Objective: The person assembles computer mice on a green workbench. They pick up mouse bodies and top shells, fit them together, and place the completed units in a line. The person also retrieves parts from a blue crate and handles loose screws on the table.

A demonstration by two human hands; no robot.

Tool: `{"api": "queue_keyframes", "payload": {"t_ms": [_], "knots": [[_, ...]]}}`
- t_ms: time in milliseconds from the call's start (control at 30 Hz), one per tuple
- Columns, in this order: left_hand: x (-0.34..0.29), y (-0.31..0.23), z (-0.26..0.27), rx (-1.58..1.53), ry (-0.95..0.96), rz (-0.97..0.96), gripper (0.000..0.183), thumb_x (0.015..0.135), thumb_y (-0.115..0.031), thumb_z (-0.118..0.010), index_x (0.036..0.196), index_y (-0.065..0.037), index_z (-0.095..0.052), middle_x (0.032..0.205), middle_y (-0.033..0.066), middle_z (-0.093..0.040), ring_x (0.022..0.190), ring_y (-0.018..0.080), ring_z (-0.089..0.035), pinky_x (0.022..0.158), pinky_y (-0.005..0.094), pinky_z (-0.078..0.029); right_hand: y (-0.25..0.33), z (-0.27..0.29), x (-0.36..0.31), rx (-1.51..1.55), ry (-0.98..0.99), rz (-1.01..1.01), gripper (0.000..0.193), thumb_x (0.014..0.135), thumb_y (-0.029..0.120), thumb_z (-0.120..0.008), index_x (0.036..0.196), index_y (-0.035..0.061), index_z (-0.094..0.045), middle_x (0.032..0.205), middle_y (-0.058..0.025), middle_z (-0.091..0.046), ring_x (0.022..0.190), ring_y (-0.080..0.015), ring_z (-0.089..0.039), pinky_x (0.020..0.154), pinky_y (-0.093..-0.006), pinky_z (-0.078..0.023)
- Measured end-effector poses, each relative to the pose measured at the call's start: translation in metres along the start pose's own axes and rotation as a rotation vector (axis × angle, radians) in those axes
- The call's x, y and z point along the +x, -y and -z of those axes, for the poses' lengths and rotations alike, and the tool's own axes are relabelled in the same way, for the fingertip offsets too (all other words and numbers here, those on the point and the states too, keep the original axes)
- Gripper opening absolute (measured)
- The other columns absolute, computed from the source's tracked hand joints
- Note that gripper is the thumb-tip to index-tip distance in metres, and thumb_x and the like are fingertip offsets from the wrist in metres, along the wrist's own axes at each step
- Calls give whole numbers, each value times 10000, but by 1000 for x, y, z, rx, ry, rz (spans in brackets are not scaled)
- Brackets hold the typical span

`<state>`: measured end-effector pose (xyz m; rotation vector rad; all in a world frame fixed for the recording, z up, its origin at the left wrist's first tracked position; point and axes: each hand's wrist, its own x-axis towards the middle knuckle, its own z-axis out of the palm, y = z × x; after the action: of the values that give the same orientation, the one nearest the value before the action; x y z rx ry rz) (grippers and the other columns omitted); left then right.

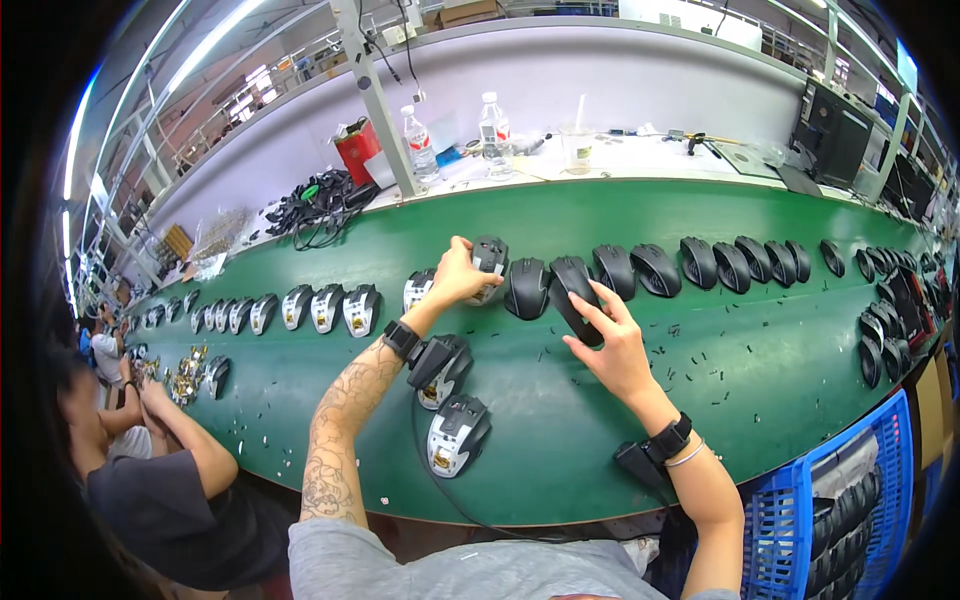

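Now right hand point(612, 345) holds black mouse point(574, 292) lengthwise, nose away

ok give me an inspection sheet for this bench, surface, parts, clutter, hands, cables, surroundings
surface: green conveyor belt, curving across the view.
job's things: row of black mouse shells on the right, white-bottomed mice turned over on the left; two opened mice near the person.
clutter: small dark bits scattered on the belt.
grippers: left hand grips a mouse in the row; right hand grips a black mouse.
cables: tangled black cables on the back shelf; one lead runs off the belt's near edge.
surroundings: water bottles, blue crate, a co-worker at left.
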<state>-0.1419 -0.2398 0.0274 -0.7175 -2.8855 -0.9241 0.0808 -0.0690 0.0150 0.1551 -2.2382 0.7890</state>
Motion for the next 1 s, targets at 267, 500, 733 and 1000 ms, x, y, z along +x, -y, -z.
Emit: {"api": "queue_keyframes", "payload": {"t_ms": [267,500,733,1000], "knots": [[-56,-38,18,-1236,354,281,372,734,-139,-741,1044,-42,-560,971,69,-636,835,165,-639,712,316,-548,20,-8,0,283,-131,-207,686,664,197,-792,1249,-3,-495,1013,-156,-607,893,-258,-593,797,-321,-482],[-95,-79,6,-1470,532,177,516,939,-481,-328,1201,-70,-499,1164,73,-573,1070,194,-550,929,392,-429,40,-9,-2,178,-214,-92,654,647,199,-799,1202,-18,-530,1156,-173,-566,1060,-293,-544,886,-351,-456],[-110,-81,-14,-1433,401,17,379,928,-319,-497,1194,-88,-357,1113,58,-525,1052,169,-539,889,328,-451,33,-5,2,242,-155,-175,646,624,138,-795,1201,-6,-542,1161,-162,-563,1066,-299,-532,905,-358,-443],[-108,-83,-10,-1211,256,-99,531,726,-4,-724,1118,-83,-374,1069,84,-535,970,179,-576,805,332,-509,28,-14,-2,17,-61,-67,713,683,109,-737,1327,70,-434,1318,-185,-410,1204,-350,-363,984,-404,-367]]}}
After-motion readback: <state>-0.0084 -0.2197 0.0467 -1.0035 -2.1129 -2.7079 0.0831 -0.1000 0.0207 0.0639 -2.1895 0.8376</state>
